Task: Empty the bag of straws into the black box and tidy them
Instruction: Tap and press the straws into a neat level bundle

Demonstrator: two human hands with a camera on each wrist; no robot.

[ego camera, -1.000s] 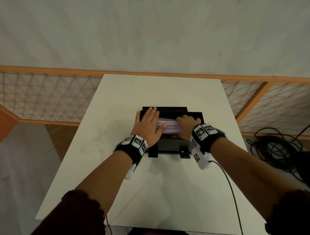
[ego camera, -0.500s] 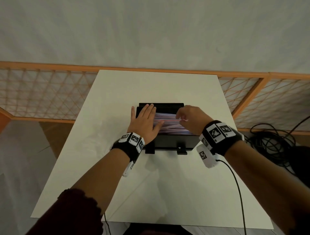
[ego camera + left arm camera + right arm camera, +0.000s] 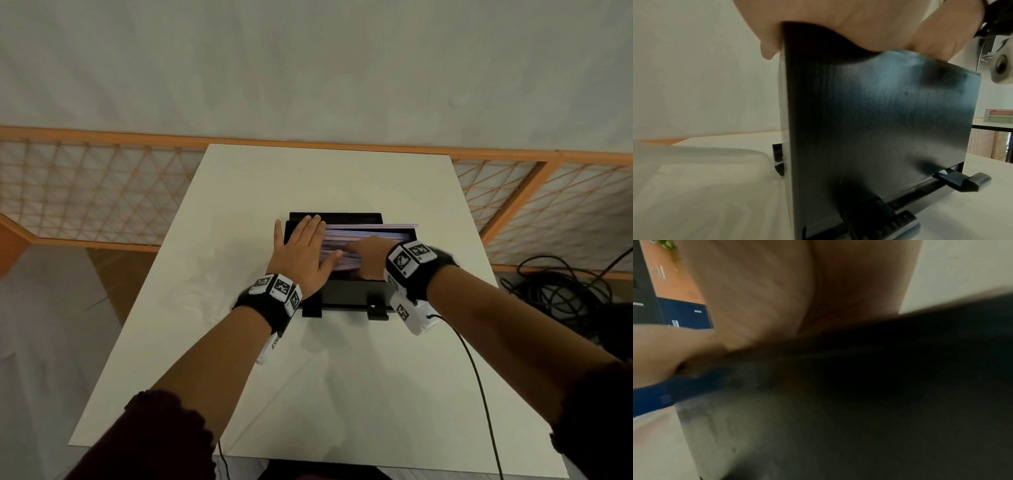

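The black box [image 3: 346,291] stands in the middle of the white table [image 3: 342,394], holding a pile of pink and purple straws [image 3: 373,234] that lie left to right. One straw [image 3: 400,226] along the far side reaches the box's right wall. My left hand [image 3: 301,246] lies flat, fingers straight, over the box's left end and the straw ends. My right hand [image 3: 363,253] lies on the straws, fingers stretched left towards the left thumb, slightly blurred. In the left wrist view the box's front wall [image 3: 879,121] fills the frame. Something translucent, perhaps the bag [image 3: 694,170], lies left of it.
An orange lattice fence [image 3: 102,192] runs behind and beside the table. Black cables [image 3: 561,294] are coiled on the floor at the right. A thin cable [image 3: 479,394] trails from my right wrist across the near table. The right wrist view is blurred, showing only palm and box.
My right hand has come down from pinching a straw above the pile and now lies on the straws. The left hand has stayed flat at the box's left end.
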